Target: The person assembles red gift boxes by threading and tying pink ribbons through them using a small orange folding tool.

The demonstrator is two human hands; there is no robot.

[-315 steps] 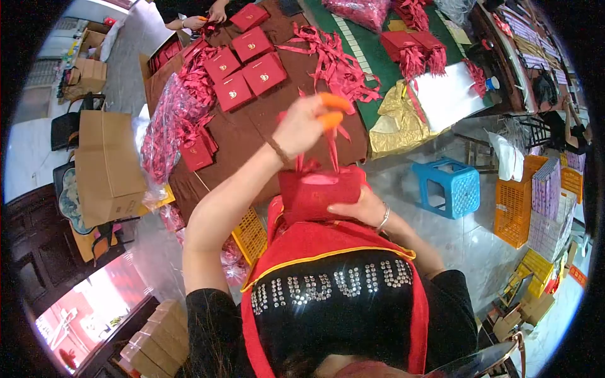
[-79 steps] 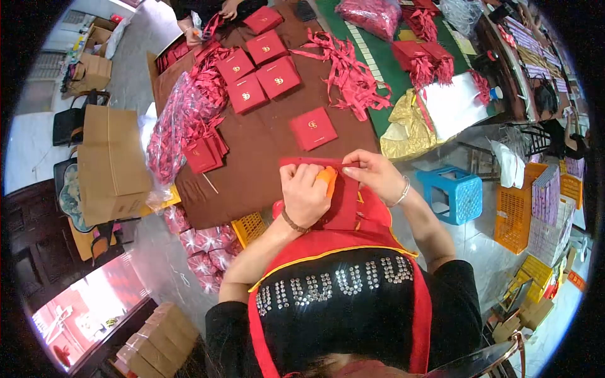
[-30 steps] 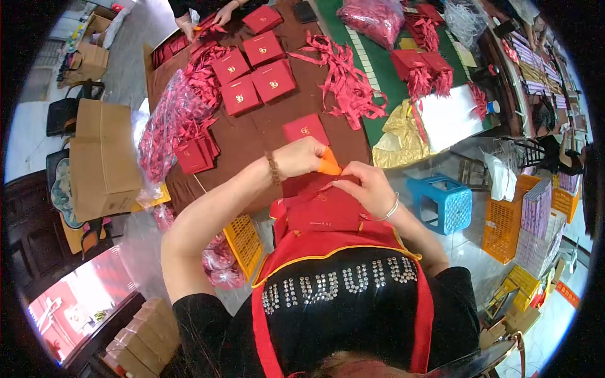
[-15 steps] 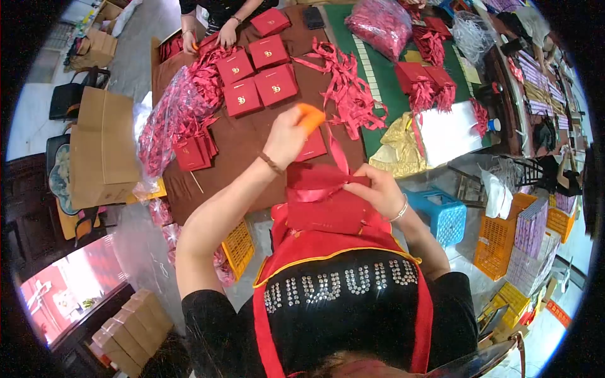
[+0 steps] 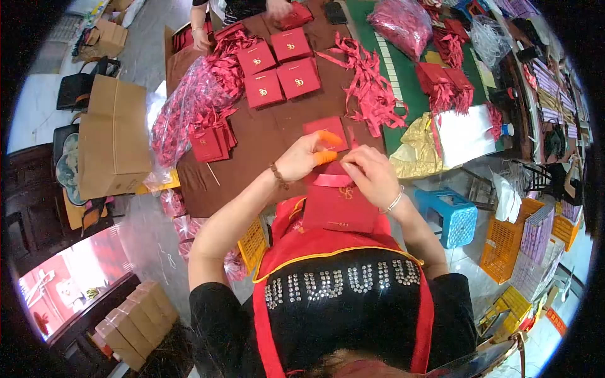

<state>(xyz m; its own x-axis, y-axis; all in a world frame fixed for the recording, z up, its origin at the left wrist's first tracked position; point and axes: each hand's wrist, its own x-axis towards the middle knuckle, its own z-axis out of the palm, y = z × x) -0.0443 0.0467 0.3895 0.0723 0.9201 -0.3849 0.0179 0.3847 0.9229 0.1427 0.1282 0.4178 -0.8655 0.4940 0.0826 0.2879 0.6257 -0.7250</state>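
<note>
A red bag (image 5: 340,209) with gold print rests against my red apron, a shiny pink ribbon (image 5: 334,180) across its upper part. My left hand (image 5: 305,155), with orange covers on two fingers, is at the bag's top edge, thumb and finger bent toward the ribbon. Right beside it, my right hand (image 5: 372,173) pinches at the ribbon near the same edge; the pinched part is mostly hidden. Just beyond my hands another red pouch (image 5: 328,131) lies on the brown cloth (image 5: 265,135).
Several printed red pouches (image 5: 299,77), a ribbon pile (image 5: 372,88) and a plastic bag of ribbons (image 5: 195,107) lie on the table. A person's hands (image 5: 201,39) work at the far edge. A blue stool (image 5: 457,220) stands right, a cardboard box (image 5: 116,135) left.
My left hand has come down and right, close to my right hand, which has moved up slightly. The bag's printed front now shows. The view has shifted, and the other person's hand reaches a far pouch.
</note>
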